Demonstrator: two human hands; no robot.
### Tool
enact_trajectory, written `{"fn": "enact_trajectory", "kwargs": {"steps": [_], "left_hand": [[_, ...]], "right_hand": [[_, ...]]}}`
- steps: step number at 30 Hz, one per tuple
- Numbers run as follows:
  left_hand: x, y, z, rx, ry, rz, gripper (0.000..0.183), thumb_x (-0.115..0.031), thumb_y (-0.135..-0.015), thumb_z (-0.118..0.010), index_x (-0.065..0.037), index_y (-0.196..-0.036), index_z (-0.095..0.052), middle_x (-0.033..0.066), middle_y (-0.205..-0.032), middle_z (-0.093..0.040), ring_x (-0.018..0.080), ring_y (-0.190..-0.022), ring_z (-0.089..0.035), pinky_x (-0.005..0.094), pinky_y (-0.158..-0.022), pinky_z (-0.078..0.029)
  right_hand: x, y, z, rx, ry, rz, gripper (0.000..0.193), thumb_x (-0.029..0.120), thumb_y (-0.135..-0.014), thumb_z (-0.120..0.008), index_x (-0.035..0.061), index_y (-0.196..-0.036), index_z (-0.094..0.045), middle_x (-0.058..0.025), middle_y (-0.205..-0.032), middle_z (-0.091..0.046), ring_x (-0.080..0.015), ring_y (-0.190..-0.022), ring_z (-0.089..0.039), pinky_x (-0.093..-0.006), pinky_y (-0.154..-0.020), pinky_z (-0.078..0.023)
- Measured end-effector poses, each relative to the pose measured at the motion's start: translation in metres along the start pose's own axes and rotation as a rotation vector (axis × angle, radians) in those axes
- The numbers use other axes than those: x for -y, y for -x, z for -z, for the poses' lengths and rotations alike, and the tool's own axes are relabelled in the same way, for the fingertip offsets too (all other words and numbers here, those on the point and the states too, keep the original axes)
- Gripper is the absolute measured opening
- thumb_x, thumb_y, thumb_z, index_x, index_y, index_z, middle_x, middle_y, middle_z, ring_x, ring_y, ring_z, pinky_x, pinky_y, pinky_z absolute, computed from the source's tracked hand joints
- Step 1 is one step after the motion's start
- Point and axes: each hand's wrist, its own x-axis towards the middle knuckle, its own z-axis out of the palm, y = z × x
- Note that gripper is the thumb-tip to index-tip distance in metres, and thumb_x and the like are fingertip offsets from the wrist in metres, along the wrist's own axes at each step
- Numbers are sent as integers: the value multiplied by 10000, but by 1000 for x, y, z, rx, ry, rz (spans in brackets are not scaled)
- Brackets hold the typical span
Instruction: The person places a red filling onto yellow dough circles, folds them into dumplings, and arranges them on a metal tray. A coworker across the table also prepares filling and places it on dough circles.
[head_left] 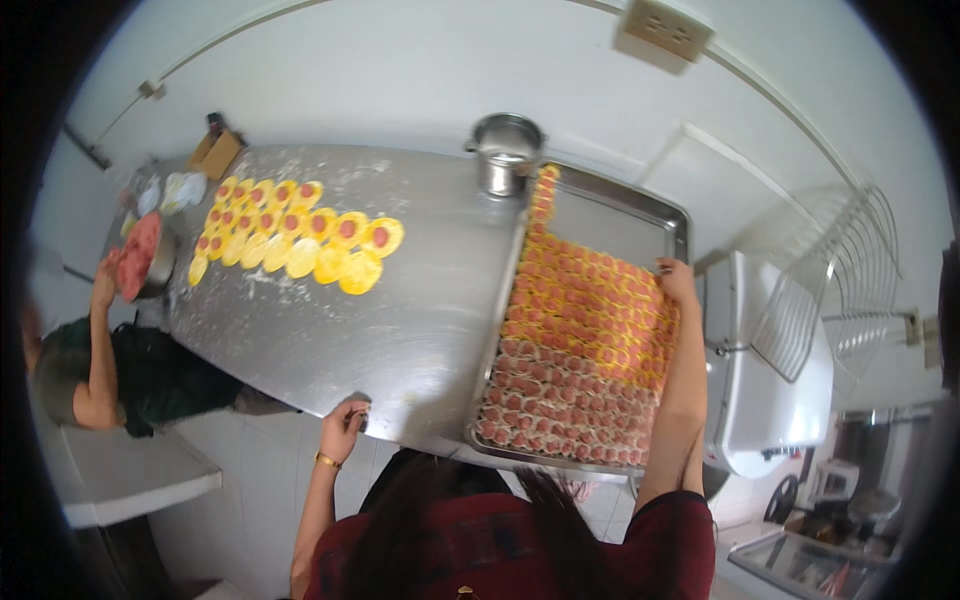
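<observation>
A large metal tray on the right of the steel table holds many rows of small filled dumplings, yellow-wrapped ones farther off and pale-wrapped ones nearer me. My right hand reaches to the tray's right side, at the far end of the yellow rows. Its fingers are drawn together; whether a dumpling is between them is too small to tell. At the table's front edge, my left hand is closed with its fingertips pinched, and what they hold, if anything, is hidden. Round yellow wrappers lie on the left, several topped with pink filling.
A co-worker's hand is at a metal bowl with a pink mass of filling on the far left. Behind the tray stands a metal pot. A small cardboard box sits by the wall; flour dusts the table.
</observation>
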Motion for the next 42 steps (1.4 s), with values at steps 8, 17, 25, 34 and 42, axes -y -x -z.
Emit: {"fn": "enact_trajectory", "kwargs": {"steps": [8,17,25,34,42], "left_hand": [[13,-9,33,-105,129,51,227,61,-840,-494,17,-1024,-619,85,-955,-673,132,-881,-642,251,-768,-503],[28,-4,71,-231,258,16,193,37,-865,-501,12,-1008,-628,64,-923,-674,102,-794,-627,225,-684,-503],[5,-37,51,-110,-10,-228,181,-6,-830,-529,-17,-981,-628,106,-829,-614,219,-678,-600,304,-619,-482],[-50,-121,-35,-69,-363,-329,169,-143,-793,-630,-57,-935,-599,121,-971,-565,322,-874,-572,403,-729,-482],[-46,-131,-54,-6,-395,-286,141,-96,-746,-654,-50,-866,-599,129,-925,-572,304,-873,-570,414,-744,-481]], "right_hand": [[233,-1,-101,-340,-322,592,444,-98,-664,-460,81,-1025,-647,-141,-1003,-591,-308,-964,-571,-400,-852,-460],[420,72,-239,83,-10,537,445,69,-760,-514,185,-1183,-587,-122,-1356,-406,-343,-1272,-349,-495,-1030,-299],[349,160,-194,92,80,411,478,43,-755,-515,295,-1144,-632,-108,-1403,-363,-365,-1313,-294,-518,-1053,-258],[329,241,-169,92,-182,274,418,-3,-706,-540,143,-1081,-654,-150,-1327,-436,-361,-1154,-461,-411,-963,-398],[342,252,-197,-30,-406,-100,177,22,-730,-629,-26,-893,-580,-150,-975,-562,-303,-857,-586,-375,-759,-478]]}}
